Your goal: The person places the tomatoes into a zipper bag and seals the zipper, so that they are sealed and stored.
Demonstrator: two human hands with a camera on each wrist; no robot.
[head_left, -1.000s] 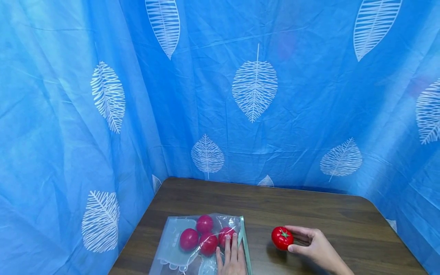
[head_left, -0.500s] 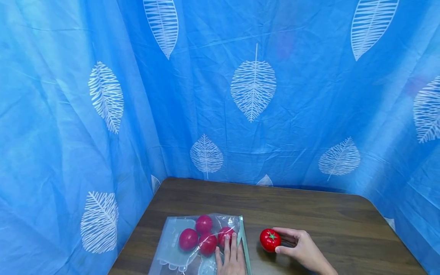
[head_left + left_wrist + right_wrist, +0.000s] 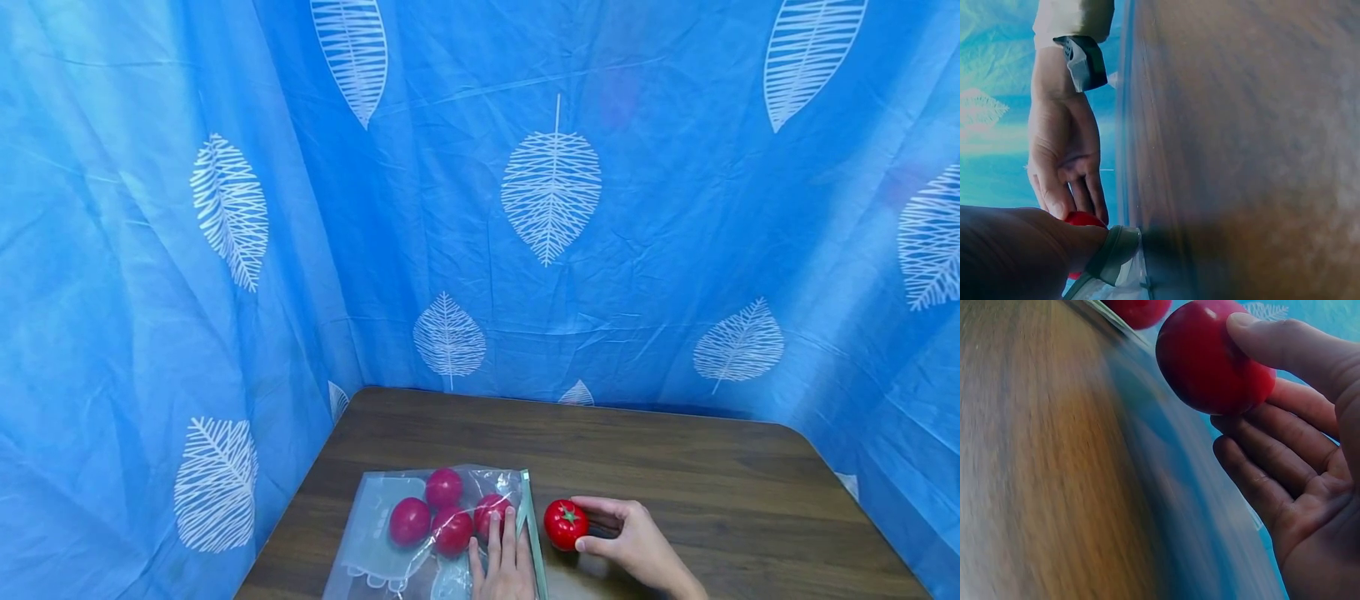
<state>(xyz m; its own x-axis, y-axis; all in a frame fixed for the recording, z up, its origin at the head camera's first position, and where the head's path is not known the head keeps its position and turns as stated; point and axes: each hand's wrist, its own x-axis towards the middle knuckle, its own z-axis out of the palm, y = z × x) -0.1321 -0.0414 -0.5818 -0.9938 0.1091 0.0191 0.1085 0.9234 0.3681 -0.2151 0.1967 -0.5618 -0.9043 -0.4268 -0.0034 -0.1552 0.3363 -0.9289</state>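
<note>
A clear zip bag point(image 3: 360, 533) with a green-edged mouth lies flat on the table, several round red tomato-like things point(image 3: 409, 522) inside it. My left hand point(image 3: 506, 575) holds the bag at its mouth, fingers extended over the top layer. In the left wrist view the thumb point(image 3: 1079, 240) meets the green edge point(image 3: 1113, 253), which stands raised. Just right of the mouth, my right hand point(image 3: 626, 537) grips a glossy red tomato point(image 3: 566, 525) with a green star-shaped top. Its thumb and fingertips pinch the tomato's sides in the right wrist view, close over the table.
The dark wooden table point(image 3: 720, 492) extends to the right and behind the bag. Blue curtains point(image 3: 645, 250) with white leaf prints hang around its back and sides. A dark band-like device point(image 3: 1085, 62) sits on the right wrist.
My right hand has moved left with the tomato, bringing it close to the bag's mouth. The left hand and the bag have stayed in place.
</note>
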